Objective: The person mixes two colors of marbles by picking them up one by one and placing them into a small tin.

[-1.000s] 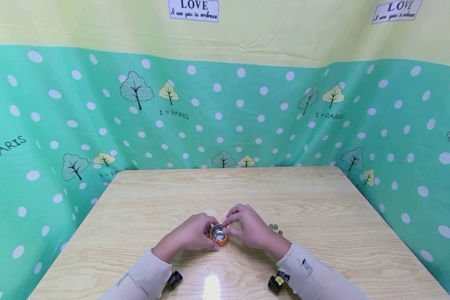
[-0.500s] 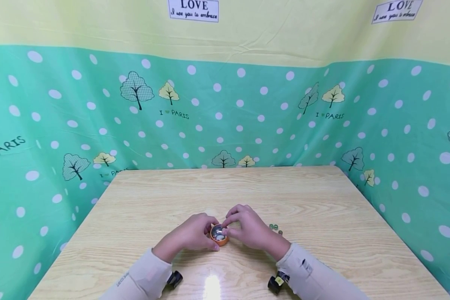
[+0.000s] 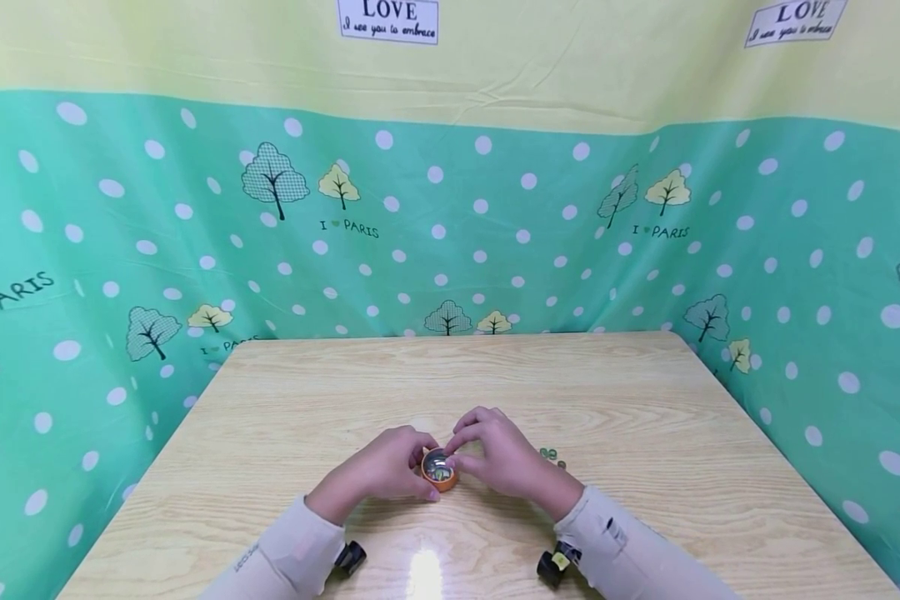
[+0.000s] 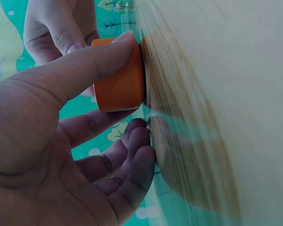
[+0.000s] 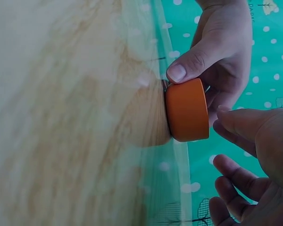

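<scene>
A small round orange cup (image 3: 444,485) with a shiny metallic inside stands on the table. My left hand (image 3: 392,463) grips it from the left, thumb along the near side and forefinger around the far side; the left wrist view shows this thumb lying on the orange wall (image 4: 120,92). From the right, my right hand (image 3: 497,455) has its thumb and forefinger at the cup's rim. In the right wrist view its fingertips are beside the orange cup (image 5: 187,110); whether they pinch anything is hidden. Something small and greenish lies inside the cup.
Several small green glass-like pieces (image 3: 547,453) lie on the wooden table (image 3: 450,375) behind my right wrist. A patterned green and yellow curtain (image 3: 450,208) stands around the table's back and sides.
Both hands keep nearly the same places. The inside of the cup looks different, with a greenish shape now showing near its bottom.
</scene>
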`<state>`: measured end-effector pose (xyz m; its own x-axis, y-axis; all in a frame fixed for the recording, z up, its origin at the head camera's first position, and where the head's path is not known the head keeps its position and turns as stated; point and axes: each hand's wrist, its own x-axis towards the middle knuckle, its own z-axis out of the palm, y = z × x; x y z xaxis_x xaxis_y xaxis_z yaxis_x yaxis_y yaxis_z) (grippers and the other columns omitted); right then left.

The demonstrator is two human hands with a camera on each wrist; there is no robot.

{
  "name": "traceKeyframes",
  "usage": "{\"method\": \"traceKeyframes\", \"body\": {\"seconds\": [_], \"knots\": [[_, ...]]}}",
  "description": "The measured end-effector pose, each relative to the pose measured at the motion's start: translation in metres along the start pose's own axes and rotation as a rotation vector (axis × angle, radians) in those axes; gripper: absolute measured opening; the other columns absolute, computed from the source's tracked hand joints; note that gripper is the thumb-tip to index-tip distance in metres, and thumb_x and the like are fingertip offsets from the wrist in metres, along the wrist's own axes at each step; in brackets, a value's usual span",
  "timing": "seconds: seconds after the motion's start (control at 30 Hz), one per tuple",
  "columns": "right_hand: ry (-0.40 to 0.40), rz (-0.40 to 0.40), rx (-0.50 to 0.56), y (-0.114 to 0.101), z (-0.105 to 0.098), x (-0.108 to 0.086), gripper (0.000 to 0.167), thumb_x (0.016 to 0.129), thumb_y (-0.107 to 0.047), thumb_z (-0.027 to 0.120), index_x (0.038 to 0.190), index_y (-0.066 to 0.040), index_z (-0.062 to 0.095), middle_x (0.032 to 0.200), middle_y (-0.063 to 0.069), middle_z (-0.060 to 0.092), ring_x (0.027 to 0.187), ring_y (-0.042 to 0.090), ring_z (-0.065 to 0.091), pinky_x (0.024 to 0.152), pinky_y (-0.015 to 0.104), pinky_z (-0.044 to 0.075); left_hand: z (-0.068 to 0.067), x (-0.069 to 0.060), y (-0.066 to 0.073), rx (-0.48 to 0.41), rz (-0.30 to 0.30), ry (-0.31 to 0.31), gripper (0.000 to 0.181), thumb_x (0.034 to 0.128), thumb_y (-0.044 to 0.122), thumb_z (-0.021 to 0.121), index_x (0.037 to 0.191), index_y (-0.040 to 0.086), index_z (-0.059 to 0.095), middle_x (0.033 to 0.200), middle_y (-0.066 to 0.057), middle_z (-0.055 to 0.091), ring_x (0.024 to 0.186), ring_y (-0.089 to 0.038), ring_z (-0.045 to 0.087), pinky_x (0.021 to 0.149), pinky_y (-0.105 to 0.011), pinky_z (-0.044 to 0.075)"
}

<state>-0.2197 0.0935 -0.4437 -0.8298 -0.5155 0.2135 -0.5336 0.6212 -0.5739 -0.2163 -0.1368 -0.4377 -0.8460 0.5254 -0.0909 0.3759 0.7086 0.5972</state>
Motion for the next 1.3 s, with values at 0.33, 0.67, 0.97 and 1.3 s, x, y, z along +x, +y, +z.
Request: {"method": "traceKeyframes", "body": {"seconds": [0.33, 0.67, 0.97, 1.3], "knots": [[0.001, 0.015, 0.011, 0.002, -0.005, 0.001, 0.007, 0.088, -0.030, 0.084, 0.094, -0.028, 0.081, 0.115, -0.008, 0.063, 0.111, 0.016, 0.055, 0.099, 0.045, 0.047, 0.000, -0.001, 0.001, -0.001, -0.013, 0.001, 0.053, 0.0711, 0.031, 0.096, 0.116, 0.015, 0.073, 0.087, 0.002, 0.065, 0.078, -0.013, 0.054, 0.067, -0.030, 0.045], [-0.016, 0.017, -0.019, 0.005, -0.010, 0.001, 0.005, 0.089, -0.030, 0.083, 0.093, -0.029, 0.081, 0.117, -0.007, 0.063, 0.114, 0.018, 0.056, 0.101, 0.046, 0.047, 0.000, -0.001, 0.000, -0.002, -0.023, 0.000, 0.054, 0.0708, 0.031, 0.097, 0.116, 0.015, 0.073, 0.088, 0.004, 0.064, 0.080, -0.014, 0.056, 0.071, -0.032, 0.046], [-0.010, 0.036, -0.027, 0.009, -0.019, -0.003, 0.007, 0.089, -0.031, 0.082, 0.095, -0.028, 0.081, 0.116, -0.008, 0.062, 0.113, 0.017, 0.055, 0.101, 0.046, 0.046, 0.000, 0.001, -0.001, 0.011, -0.017, 0.009, 0.057, 0.0705, 0.033, 0.096, 0.118, 0.013, 0.072, 0.089, 0.003, 0.063, 0.081, -0.014, 0.055, 0.071, -0.032, 0.046], [0.029, 0.050, -0.045, 0.021, -0.031, -0.016, 0.006, 0.089, -0.028, 0.083, 0.091, -0.029, 0.078, 0.112, -0.010, 0.062, 0.112, 0.017, 0.056, 0.100, 0.047, 0.046, 0.000, 0.000, -0.001, -0.017, -0.023, 0.008, 0.053, 0.0701, 0.032, 0.097, 0.114, 0.015, 0.071, 0.092, 0.003, 0.065, 0.082, -0.015, 0.058, 0.075, -0.035, 0.048]]}}
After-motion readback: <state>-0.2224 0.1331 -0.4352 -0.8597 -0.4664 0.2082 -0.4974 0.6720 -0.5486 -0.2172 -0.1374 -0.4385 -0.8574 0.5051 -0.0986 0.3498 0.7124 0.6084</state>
